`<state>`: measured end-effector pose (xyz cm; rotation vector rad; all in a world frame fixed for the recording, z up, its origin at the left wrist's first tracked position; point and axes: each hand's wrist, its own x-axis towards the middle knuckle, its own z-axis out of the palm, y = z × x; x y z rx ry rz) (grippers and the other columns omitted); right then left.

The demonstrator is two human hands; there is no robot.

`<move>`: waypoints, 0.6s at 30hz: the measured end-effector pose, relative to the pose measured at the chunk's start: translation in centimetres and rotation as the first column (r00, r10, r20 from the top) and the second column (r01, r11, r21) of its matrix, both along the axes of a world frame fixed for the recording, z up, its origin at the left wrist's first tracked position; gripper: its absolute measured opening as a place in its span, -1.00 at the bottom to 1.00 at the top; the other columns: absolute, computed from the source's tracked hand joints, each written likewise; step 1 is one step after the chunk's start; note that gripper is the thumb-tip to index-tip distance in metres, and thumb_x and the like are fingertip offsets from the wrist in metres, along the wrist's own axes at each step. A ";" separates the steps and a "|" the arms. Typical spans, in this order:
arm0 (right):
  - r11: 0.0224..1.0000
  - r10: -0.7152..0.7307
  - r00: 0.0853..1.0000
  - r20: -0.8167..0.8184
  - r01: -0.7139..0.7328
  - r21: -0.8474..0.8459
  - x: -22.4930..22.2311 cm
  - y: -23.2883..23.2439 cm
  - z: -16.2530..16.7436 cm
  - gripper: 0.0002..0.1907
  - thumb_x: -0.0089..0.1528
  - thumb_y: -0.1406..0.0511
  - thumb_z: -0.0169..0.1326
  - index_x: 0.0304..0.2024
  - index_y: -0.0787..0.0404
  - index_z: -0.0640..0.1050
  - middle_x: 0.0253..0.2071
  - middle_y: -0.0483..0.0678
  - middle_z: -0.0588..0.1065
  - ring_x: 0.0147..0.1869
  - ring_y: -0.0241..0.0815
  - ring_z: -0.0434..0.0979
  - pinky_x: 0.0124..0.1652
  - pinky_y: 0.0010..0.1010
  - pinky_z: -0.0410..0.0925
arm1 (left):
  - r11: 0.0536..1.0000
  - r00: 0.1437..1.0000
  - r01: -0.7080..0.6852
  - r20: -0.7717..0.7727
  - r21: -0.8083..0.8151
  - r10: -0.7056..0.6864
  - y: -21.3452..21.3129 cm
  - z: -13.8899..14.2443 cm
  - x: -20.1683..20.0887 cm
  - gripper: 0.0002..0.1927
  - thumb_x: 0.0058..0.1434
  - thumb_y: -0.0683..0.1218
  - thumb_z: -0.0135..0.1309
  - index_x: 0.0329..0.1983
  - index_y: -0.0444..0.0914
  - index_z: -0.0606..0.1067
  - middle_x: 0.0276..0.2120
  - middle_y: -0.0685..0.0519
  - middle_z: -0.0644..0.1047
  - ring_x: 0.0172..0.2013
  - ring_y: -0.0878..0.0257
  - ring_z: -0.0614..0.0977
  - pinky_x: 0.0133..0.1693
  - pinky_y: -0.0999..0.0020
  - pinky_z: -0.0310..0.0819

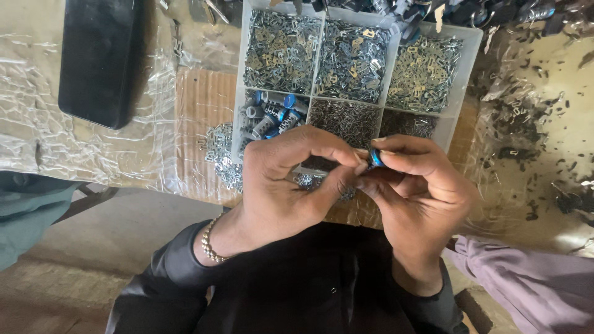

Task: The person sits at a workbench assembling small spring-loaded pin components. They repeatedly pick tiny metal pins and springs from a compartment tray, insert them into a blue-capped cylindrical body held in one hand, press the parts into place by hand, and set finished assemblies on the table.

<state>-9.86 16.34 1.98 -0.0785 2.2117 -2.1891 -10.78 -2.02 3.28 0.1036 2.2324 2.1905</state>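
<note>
While both hands met at centre frame, the small blue-ringed grey metal cylinder (375, 157) sat pinched in right hand (416, 192) fingertips, at 3 o'clock of left hand (286, 179), w/ left thumb & forefinger closed onto its near end.

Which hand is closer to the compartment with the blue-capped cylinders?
Left. The left hand sits just below the blue-capped cylinders; the right hand is farther off to the right.

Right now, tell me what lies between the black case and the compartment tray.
In the head view, between the black case and the compartment tray: crinkled clear plastic sheet over a cardboard strip.
</note>
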 end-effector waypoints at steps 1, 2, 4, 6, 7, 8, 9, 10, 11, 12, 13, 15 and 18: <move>1.000 -0.001 1.000 -0.013 0.001 0.007 0.1 0.0 0.0 -0.71 0.27 0.67 0.26 -0.02 0.44 0.52 0.07 0.17 0.51 0.05 -0.11 0.67 0.01 -0.42 0.65 | 0.999 1.000 0.028 0.014 0.021 -0.028 0.0 0.0 0.0 -0.87 0.26 -0.35 0.26 -0.16 -0.34 0.59 -0.14 -0.02 0.67 -0.09 0.27 0.75 0.00 0.46 0.69; 1.000 -0.001 1.000 -0.015 0.001 0.000 0.1 0.1 -0.1 -0.72 0.27 0.67 0.26 -0.02 0.43 0.52 0.07 0.16 0.51 0.05 -0.12 0.67 0.01 -0.42 0.65 | 0.998 0.998 0.055 0.027 0.044 -0.056 0.0 0.0 0.0 -0.86 0.24 -0.36 0.25 -0.16 -0.35 0.59 -0.13 -0.03 0.66 -0.08 0.26 0.75 0.02 0.45 0.69; 1.000 0.000 1.000 -0.011 -0.001 -0.031 0.3 0.3 -0.1 -0.71 0.27 0.65 0.26 -0.01 0.41 0.53 0.06 0.14 0.52 0.04 -0.14 0.68 0.00 -0.43 0.67 | 0.996 0.994 0.043 0.099 0.079 -0.051 -0.1 0.2 -0.1 -0.87 0.26 -0.36 0.25 -0.17 -0.34 0.59 -0.15 -0.01 0.67 -0.09 0.29 0.75 0.01 0.47 0.70; 1.000 0.006 1.000 -0.025 -0.006 -0.012 0.5 0.5 -0.1 -0.72 0.27 0.64 0.27 -0.03 0.38 0.53 0.05 0.12 0.53 0.03 -0.17 0.69 -0.01 -0.47 0.66 | 0.997 0.993 0.066 0.093 0.039 -0.070 -0.4 0.4 -0.3 -0.85 0.23 -0.36 0.27 -0.19 -0.33 0.58 -0.17 0.01 0.67 -0.10 0.30 0.75 0.00 0.48 0.69; 0.999 0.005 0.999 -0.049 -0.004 0.032 0.5 0.6 -0.1 -0.73 0.27 0.64 0.29 -0.05 0.38 0.54 0.04 0.11 0.54 0.04 -0.18 0.68 -0.01 -0.50 0.63 | 0.995 0.994 0.099 0.050 -0.017 -0.098 -0.5 0.6 -0.4 -0.83 0.20 -0.37 0.29 -0.21 -0.31 0.59 -0.17 0.01 0.66 -0.10 0.29 0.74 -0.01 0.48 0.67; 0.998 0.009 0.998 -0.066 -0.005 0.070 0.5 0.7 -0.1 -0.74 0.27 0.63 0.31 -0.07 0.37 0.54 0.04 0.11 0.55 0.03 -0.19 0.67 -0.01 -0.52 0.62 | 0.989 0.991 0.131 0.008 -0.072 -0.131 -0.7 0.7 -0.6 -0.81 0.17 -0.37 0.31 -0.23 -0.29 0.59 -0.18 0.02 0.66 -0.10 0.29 0.73 -0.01 0.48 0.65; 0.994 0.013 0.996 -0.084 -0.004 0.108 0.5 0.7 -0.1 -0.74 0.26 0.62 0.32 -0.08 0.36 0.55 0.04 0.11 0.55 0.02 -0.21 0.67 -0.02 -0.55 0.60 | 0.987 0.983 0.153 0.099 0.046 -0.156 -0.9 0.8 -0.8 -0.80 0.18 -0.37 0.30 -0.20 -0.29 0.58 -0.18 0.03 0.65 -0.11 0.29 0.72 0.00 0.46 0.66; 0.990 0.027 0.995 -0.094 -0.014 0.138 0.5 0.8 -0.1 -0.73 0.25 0.60 0.34 -0.09 0.36 0.55 0.04 0.11 0.56 0.00 -0.23 0.66 -0.02 -0.56 0.59 | 0.974 0.964 0.156 0.187 0.164 -0.186 -1.0 0.8 -1.0 -0.79 0.19 -0.36 0.30 -0.18 -0.28 0.57 -0.17 0.04 0.64 -0.11 0.28 0.72 0.01 0.45 0.67; 0.996 0.027 0.996 -0.087 -0.019 0.090 0.3 0.8 -0.2 -0.73 0.25 0.60 0.33 -0.06 0.35 0.56 0.05 0.12 0.56 0.00 -0.23 0.65 -0.02 -0.56 0.59 | 0.949 0.938 0.148 0.265 0.277 -0.224 -1.1 0.9 -1.2 -0.78 0.21 -0.36 0.30 -0.15 -0.27 0.56 -0.17 0.05 0.63 -0.11 0.28 0.71 0.02 0.43 0.68; 0.999 0.027 0.996 -0.081 -0.023 0.041 0.2 0.9 -0.2 -0.72 0.26 0.59 0.33 -0.04 0.35 0.56 0.06 0.13 0.56 0.00 -0.23 0.65 -0.02 -0.55 0.59 | 0.988 0.981 0.142 0.128 0.053 -0.148 -1.0 0.9 -1.4 -0.78 0.22 -0.33 0.32 -0.14 -0.26 0.58 -0.15 0.07 0.62 -0.12 0.27 0.70 -0.03 0.42 0.65; 0.996 0.017 0.999 -0.049 -0.021 -0.082 -0.1 0.8 -0.5 -0.71 0.28 0.60 0.30 0.01 0.36 0.55 0.08 0.14 0.57 0.02 -0.22 0.66 0.00 -0.52 0.60 | 0.981 0.995 0.095 -0.024 -0.169 -0.100 -1.0 0.9 -1.6 -0.79 0.23 -0.31 0.35 -0.12 -0.25 0.59 -0.14 0.09 0.62 -0.14 0.26 0.70 -0.08 0.41 0.62; 0.978 -0.010 1.000 0.011 0.012 -0.209 -0.3 0.9 -0.4 -0.69 0.31 0.62 0.26 0.06 0.38 0.54 0.11 0.16 0.56 0.05 -0.19 0.67 0.03 -0.46 0.61 | 0.845 0.962 -0.053 -0.256 -0.532 -0.101 -0.7 0.8 -1.9 -0.78 0.15 -0.26 0.38 -0.16 -0.26 0.61 -0.17 0.08 0.61 -0.18 0.16 0.65 -0.16 0.30 0.55; 0.977 -0.058 0.995 0.075 0.073 -0.202 -0.2 0.9 -0.2 -0.67 0.30 0.66 0.24 0.08 0.41 0.54 0.13 0.18 0.54 0.06 -0.15 0.66 0.08 -0.39 0.60 | 0.628 0.923 -0.186 -0.354 -0.756 -0.153 -0.3 0.9 -2.0 -0.79 0.04 -0.21 0.37 -0.26 -0.28 0.62 -0.26 0.04 0.59 -0.24 0.01 0.57 -0.21 0.10 0.48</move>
